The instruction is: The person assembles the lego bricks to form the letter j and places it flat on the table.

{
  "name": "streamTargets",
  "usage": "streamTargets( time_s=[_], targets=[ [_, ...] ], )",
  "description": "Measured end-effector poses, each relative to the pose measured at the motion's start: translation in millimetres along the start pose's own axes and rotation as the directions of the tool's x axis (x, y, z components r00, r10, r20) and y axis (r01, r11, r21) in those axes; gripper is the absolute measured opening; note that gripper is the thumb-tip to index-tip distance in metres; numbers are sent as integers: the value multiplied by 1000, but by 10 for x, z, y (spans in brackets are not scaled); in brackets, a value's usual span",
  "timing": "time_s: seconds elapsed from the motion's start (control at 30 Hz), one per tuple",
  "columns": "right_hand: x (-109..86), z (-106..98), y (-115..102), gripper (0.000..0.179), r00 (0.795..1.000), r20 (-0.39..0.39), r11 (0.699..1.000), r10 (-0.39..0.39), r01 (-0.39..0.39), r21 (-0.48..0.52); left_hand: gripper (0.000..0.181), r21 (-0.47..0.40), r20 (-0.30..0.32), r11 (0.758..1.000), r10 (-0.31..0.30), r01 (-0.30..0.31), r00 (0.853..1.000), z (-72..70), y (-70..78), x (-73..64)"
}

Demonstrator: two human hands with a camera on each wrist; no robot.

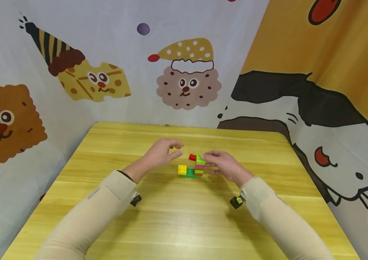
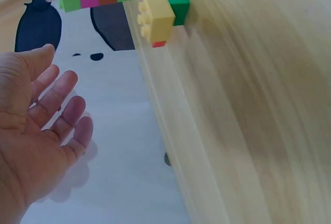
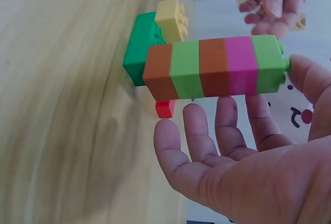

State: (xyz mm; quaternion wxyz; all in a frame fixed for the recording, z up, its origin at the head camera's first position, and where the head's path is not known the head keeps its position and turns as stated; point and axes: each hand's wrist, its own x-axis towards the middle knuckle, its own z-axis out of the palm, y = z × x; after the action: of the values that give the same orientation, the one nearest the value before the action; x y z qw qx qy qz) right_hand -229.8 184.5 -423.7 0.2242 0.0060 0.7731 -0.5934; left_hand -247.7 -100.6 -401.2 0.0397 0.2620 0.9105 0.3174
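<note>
On the wooden table a dark green brick (image 1: 190,172) bears a yellow brick (image 1: 182,169) at its left end and a tower of toy bricks (image 3: 213,69) at its right end. From the bottom, the tower's colours run orange, light green, orange, pink, light green. My right hand (image 1: 226,165) is at the tower's right side, a fingertip touching the top light green brick (image 3: 269,63) while the other fingers spread along the side. To the left, my left hand (image 1: 161,153) hovers apart from the bricks, fingers loosely bent and holding nothing (image 2: 41,115).
A small red brick (image 1: 192,157) lies on the table just behind the tower. Both wrists carry small black cameras (image 1: 236,202). Beyond the wooden table's (image 1: 184,224) back edge hangs a curtain (image 1: 122,112) printed with cartoon figures.
</note>
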Motion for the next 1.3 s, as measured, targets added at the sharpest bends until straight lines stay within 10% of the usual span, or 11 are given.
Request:
streamTargets(
  time_s=[0.33,0.63,0.8,1.1,1.3],
  targets=[
    [100,-190,36,67,998,-29,998,-47,46,-53,35,37,-3,999,-36,36,999,-3,-216,-152],
    [211,-170,100,56,998,-51,993,-41,35,-115,36,108,138,994,-25,10,990,154,-243,-281],
    [198,-122,104,55,986,-38,979,-165,159,-129,36,148,138,989,4,-25,990,280,-235,-343],
    [52,-77,107,35,861,13,773,-508,463,-434,35,344,121,923,139,-173,983,398,-133,-406],
    [77,-12,70,32,848,-26,729,-529,439,-526,44,492,106,849,164,-195,981,530,-100,-369]
  ],
)
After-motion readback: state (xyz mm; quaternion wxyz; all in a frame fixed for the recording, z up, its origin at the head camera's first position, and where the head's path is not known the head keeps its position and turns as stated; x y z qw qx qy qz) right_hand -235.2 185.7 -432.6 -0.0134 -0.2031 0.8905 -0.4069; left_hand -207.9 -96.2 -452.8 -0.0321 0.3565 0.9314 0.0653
